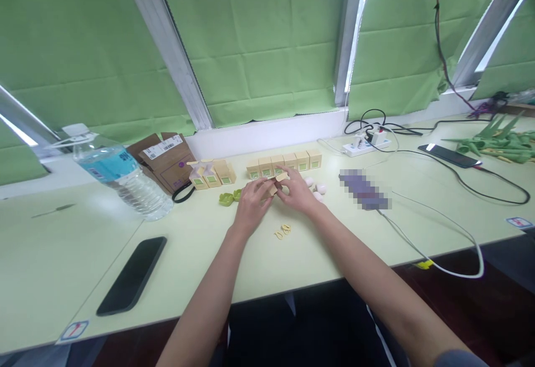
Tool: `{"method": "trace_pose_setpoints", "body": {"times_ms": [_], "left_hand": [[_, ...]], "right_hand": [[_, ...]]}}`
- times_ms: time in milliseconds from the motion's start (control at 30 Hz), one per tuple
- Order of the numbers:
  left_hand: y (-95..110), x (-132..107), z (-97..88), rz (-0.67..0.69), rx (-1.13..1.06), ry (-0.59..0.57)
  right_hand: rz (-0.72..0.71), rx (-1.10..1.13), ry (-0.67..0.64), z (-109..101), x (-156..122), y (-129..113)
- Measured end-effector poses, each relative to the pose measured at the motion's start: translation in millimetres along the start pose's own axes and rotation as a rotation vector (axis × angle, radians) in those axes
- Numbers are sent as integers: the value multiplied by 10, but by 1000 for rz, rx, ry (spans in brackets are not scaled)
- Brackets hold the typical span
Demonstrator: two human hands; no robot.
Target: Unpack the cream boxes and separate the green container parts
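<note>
Between my two hands is a small yellow cardboard box [272,190], its flap raised at the top. My left hand [252,204] has its fingers on the box's left side, and my right hand [297,190] grips it from the right. Just behind them stands a row of several small yellow boxes [301,161]. Green cup-shaped pieces [226,199] lie left of my left hand, one partly hidden by it. Several pale pink round pieces [320,188] sit beside my right hand. Small yellow loop-like pieces [286,229] lie on the table in front of my hands.
Several yellow boxes with raised flaps [212,174] stand at left, near a brown carton [167,161] and a large water bottle [125,175]. A black phone [131,275] lies front left. At right are a pixelated object [364,189], cables, a power strip [366,145] and another phone [450,155].
</note>
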State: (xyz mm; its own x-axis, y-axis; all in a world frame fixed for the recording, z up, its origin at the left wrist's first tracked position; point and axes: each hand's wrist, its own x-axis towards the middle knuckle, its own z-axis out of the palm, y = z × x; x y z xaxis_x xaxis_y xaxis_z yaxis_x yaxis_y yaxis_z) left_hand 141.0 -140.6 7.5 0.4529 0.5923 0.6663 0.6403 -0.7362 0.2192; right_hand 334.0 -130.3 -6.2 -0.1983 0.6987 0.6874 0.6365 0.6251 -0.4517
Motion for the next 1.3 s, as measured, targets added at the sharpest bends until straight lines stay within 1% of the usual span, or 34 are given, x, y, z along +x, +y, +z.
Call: {"method": "trace_pose_setpoints", "body": {"times_ms": [367, 567, 700, 867, 1133, 1300], "left_hand": [[7, 0, 38, -22, 0, -4], [44, 7, 7, -18, -26, -5], [42, 9, 3, -50, -34, 8], [37, 17, 3, -55, -39, 12], [76, 27, -15, -44, -64, 42], [11, 20, 3, -55, -62, 66]], "right_hand": [[0, 54, 58, 62, 9, 44], [16, 127, 107, 15, 30, -9], [48, 126, 129, -22, 40, -46], [39, 143, 144, -26, 43, -44], [7, 198, 242, -24, 49, -49], [56, 291, 298, -51, 44, -76]]}}
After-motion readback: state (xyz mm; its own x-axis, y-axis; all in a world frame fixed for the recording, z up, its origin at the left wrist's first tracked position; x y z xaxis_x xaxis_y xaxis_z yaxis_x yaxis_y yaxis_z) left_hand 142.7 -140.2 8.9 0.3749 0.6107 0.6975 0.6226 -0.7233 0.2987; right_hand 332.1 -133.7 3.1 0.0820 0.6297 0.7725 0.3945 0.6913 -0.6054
